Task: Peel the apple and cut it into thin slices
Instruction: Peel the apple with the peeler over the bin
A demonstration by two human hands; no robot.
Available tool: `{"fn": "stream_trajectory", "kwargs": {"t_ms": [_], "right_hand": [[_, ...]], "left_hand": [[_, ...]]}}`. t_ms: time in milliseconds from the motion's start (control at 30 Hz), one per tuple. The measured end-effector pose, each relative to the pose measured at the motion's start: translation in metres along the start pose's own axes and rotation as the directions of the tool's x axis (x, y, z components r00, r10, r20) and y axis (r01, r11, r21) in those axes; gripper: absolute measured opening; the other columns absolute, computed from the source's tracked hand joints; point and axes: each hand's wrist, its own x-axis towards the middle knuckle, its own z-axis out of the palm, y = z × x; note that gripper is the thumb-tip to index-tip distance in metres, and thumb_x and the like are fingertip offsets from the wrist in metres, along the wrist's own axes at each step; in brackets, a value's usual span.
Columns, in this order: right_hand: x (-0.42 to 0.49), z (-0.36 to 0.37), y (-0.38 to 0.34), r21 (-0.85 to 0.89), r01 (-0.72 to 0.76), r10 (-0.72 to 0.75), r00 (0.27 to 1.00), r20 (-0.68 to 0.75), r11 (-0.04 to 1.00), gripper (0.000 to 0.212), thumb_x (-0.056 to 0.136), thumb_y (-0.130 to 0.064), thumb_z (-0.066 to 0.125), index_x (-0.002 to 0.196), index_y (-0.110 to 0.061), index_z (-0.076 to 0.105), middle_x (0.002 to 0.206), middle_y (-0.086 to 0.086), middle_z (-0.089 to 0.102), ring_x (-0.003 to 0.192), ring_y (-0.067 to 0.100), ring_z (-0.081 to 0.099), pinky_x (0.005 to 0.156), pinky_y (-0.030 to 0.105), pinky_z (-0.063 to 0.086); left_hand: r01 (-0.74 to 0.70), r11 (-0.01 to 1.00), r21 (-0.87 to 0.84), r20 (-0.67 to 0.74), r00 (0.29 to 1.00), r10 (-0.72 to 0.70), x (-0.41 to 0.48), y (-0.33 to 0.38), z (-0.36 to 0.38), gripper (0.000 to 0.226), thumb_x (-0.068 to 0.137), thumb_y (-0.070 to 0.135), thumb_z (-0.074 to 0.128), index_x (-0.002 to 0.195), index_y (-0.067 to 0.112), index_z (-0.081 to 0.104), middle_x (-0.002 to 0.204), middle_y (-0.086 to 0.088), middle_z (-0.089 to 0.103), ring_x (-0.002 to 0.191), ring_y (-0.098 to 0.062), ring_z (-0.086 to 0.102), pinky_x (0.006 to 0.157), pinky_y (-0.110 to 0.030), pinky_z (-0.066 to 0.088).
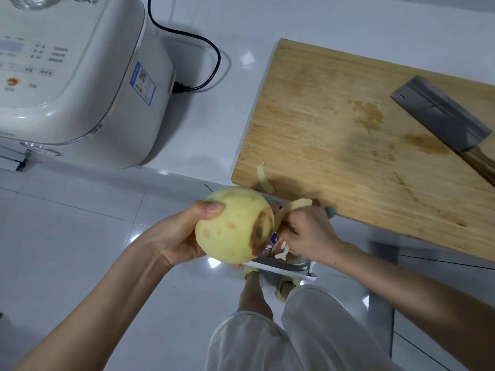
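Note:
My left hand [178, 236] grips a mostly peeled, pale yellow apple [233, 226], thumb on top; a patch of red skin remains round its right end. My right hand [308, 234] holds a peeler against that end; only its grey handle tip [330, 211] shows. A curl of peel [293, 206] hangs over the right fingers. Both hands are held off the counter's front edge. A cleaver [442, 116] lies on the wooden cutting board [334, 135] at the right. A strip of peel [263, 178] lies on the board's near left corner.
A white rice cooker [75, 76] stands at the back left, its black cord [198, 49] curving over the white counter [214, 124]. Below the hands a bin [284, 263] holds peel scraps. My legs and sandalled feet stand on the tiled floor.

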Motion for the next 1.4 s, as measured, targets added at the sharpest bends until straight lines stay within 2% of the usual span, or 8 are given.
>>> {"fn": "stream_trajectory", "kwargs": {"t_ms": [167, 400, 500, 600, 667, 800, 1100, 1400], "right_hand": [[-0.001, 0.008, -0.004, 0.065, -0.428, 0.380, 0.853, 0.358, 0.901, 0.031, 0.091, -0.024, 0.053, 0.060, -0.022, 0.061, 0.056, -0.001, 0.057, 0.054, 0.016, 0.052, 0.054, 0.028, 0.037], [0.006, -0.007, -0.005, 0.241, -0.952, 0.316, 0.291, 0.903, 0.187, 0.035, 0.096, -0.033, 0.047, 0.084, -0.009, 0.069, 0.042, -0.004, 0.032, 0.035, 0.008, 0.024, 0.041, 0.020, 0.025], [0.006, -0.017, -0.018, 0.388, -0.893, 0.418, 0.449, 0.790, 0.227, 0.027, 0.096, -0.021, 0.047, 0.080, -0.007, 0.066, 0.043, -0.002, 0.035, 0.036, 0.009, 0.027, 0.041, 0.021, 0.023], [0.008, -0.025, -0.038, 0.486, -0.478, 0.391, 0.878, 0.276, 0.732, 0.025, 0.095, -0.022, 0.049, 0.077, -0.012, 0.062, 0.049, -0.005, 0.044, 0.041, 0.010, 0.037, 0.046, 0.026, 0.029], [0.013, -0.032, -0.047, 0.188, -0.075, 0.093, 0.991, -0.091, 0.979, 0.023, 0.091, -0.033, 0.051, 0.078, -0.020, 0.064, 0.047, -0.008, 0.049, 0.043, 0.009, 0.045, 0.049, 0.027, 0.036], [0.028, -0.037, -0.043, -0.137, 0.343, -0.360, 0.924, -0.131, 0.929, 0.024, 0.087, -0.030, 0.050, 0.076, -0.019, 0.068, 0.041, -0.007, 0.048, 0.038, 0.018, 0.049, 0.055, 0.022, 0.040], [0.025, -0.041, -0.020, 0.056, 0.073, -0.065, 0.988, -0.142, 0.996, 0.026, 0.088, -0.042, 0.044, 0.082, -0.029, 0.065, 0.054, -0.008, 0.062, 0.048, 0.004, 0.056, 0.053, 0.025, 0.047], [0.028, -0.036, -0.049, -0.044, 0.166, -0.171, 0.923, -0.345, 0.985, 0.023, 0.088, -0.028, 0.051, 0.076, -0.018, 0.068, 0.045, -0.017, 0.035, 0.038, 0.010, 0.047, 0.053, 0.017, 0.026]], "left_hand": [[-0.080, 0.994, 0.078, -0.089, 0.992, 0.087, 0.006, -0.007, -0.008, 0.098, 0.023, 0.038, 0.095, 0.114, 0.021, 0.061, 0.103, -0.009, 0.070, 0.089, -0.029, 0.068, 0.068, -0.045, 0.058], [-0.069, 0.997, 0.041, -0.158, 0.985, 0.075, 0.011, -0.017, -0.016, 0.106, 0.017, 0.036, 0.095, 0.115, 0.021, 0.058, 0.098, -0.005, 0.072, 0.087, -0.024, 0.070, 0.069, -0.039, 0.058], [-0.065, 0.996, 0.060, -0.163, 0.984, 0.074, 0.013, -0.020, -0.020, 0.105, 0.017, 0.037, 0.095, 0.114, 0.024, 0.058, 0.099, -0.003, 0.072, 0.088, -0.023, 0.070, 0.070, -0.036, 0.058], [-0.067, 0.994, 0.082, -0.142, 0.987, 0.078, 0.014, -0.020, -0.020, 0.102, 0.017, 0.037, 0.095, 0.112, 0.025, 0.059, 0.098, -0.002, 0.072, 0.087, -0.021, 0.070, 0.068, -0.033, 0.058], [-0.061, 0.989, 0.137, -0.105, 0.992, 0.076, 0.015, -0.019, -0.018, 0.096, 0.023, 0.035, 0.093, 0.112, 0.025, 0.058, 0.098, -0.001, 0.071, 0.088, -0.019, 0.069, 0.069, -0.032, 0.057], [-0.031, 0.968, 0.250, -0.030, 0.999, 0.040, 0.017, -0.014, -0.014, 0.075, 0.044, 0.024, 0.074, 0.115, 0.024, 0.052, 0.099, -0.001, 0.068, 0.089, -0.016, 0.067, 0.070, -0.030, 0.056], [0.007, 0.999, 0.031, -0.145, 0.989, -0.003, 0.021, -0.019, -0.029, 0.128, 0.018, 0.039, 0.094, 0.133, 0.007, 0.047, 0.114, -0.020, 0.062, 0.097, -0.040, 0.061, 0.082, -0.053, 0.050], [-0.027, 0.994, -0.102, -0.054, 0.998, 0.022, 0.029, -0.024, -0.016, 0.105, 0.029, 0.032, 0.094, 0.120, 0.002, 0.051, 0.099, -0.020, 0.067, 0.083, -0.037, 0.067, 0.060, -0.048, 0.055]]}}
